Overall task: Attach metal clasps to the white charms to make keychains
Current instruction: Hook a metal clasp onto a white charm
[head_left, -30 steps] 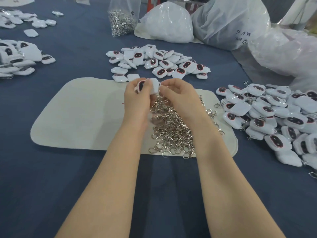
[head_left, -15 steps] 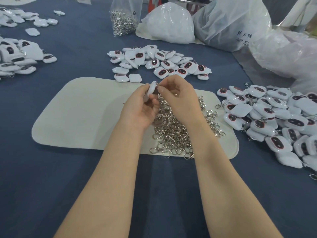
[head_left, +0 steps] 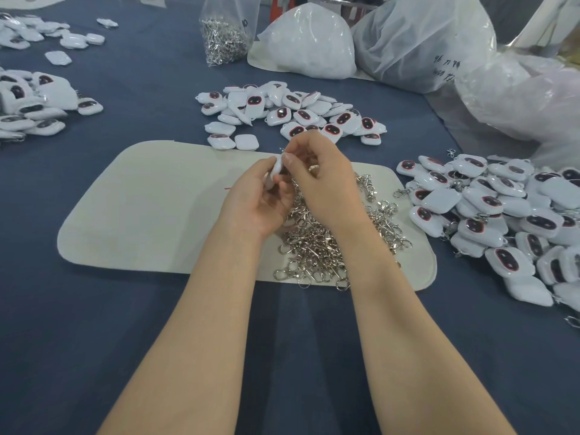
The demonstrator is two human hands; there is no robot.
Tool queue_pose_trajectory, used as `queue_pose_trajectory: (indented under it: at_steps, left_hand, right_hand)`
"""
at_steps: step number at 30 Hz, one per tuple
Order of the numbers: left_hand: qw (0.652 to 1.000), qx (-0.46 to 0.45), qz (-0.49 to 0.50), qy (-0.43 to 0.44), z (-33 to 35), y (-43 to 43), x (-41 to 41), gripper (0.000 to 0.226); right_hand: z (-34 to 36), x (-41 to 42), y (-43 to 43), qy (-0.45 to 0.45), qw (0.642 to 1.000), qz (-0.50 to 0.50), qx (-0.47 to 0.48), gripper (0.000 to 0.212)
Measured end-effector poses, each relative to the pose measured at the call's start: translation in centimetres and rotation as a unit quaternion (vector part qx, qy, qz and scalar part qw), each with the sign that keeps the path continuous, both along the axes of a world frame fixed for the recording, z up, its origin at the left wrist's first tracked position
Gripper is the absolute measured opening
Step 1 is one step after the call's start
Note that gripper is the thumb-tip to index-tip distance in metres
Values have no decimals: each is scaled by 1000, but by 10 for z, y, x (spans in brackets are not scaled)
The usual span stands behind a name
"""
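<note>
Head view: a white charm is gripped on its edge by the left hand, between the thumb and the curled fingers, above the far part of a cream felt mat. The upper end of the charm is met by the right hand, whose thumb and fingers are pinched together on a small metal clasp; only a little bit of this metal is seen above the fingertips, and it cannot be told if it is already hooked to the charm. A loose pile of metal clasps is spread on the right half of the mat, under both wrists. The mat is laid on a dark blue surface. Just beyond the mat a heap of charms with dark oval faces is seen. On the right, a bigger heap of charms with clasps is lying beside the mat. At the left edge another heap of charms is placed, well apart from the mat. Far behind, a clear bag of clasps is standing near several white plastic bags.
</note>
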State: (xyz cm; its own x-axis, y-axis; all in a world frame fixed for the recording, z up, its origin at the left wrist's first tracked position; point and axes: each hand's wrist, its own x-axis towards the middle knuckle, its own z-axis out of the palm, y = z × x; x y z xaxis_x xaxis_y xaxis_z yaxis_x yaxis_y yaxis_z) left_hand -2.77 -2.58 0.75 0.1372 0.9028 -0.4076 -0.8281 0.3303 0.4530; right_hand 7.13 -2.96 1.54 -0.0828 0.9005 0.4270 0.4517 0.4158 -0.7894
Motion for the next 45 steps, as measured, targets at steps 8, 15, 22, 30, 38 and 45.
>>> queue_pose_trajectory:
  at_steps: [8,15,22,30,38,45]
  left_hand:
    - [996,25,40,78,-1,2,6,12]
    - [946,110,130,277,-2,0,5,12]
    - [783,251,212,527,-2,-7,11,15]
    - [781,238,181,548,-2,-5,11,23]
    - [832,182,168,497,-6,-4,13,24]
    - [860,132,152,469,-7,-2,14,9]
  right_hand:
    - [2,2,0,39,997,19,-66,14]
    - [3,10,4,-60,996,-11,-69,16]
    - [-2,8,3,-136,989,-13,-54,9]
    - [3,13,2,18,991,6,-133,19]
    - [7,31,0,41,981,-48,-183,24]
    - [18,47,7,651,743,-140,-71,5]
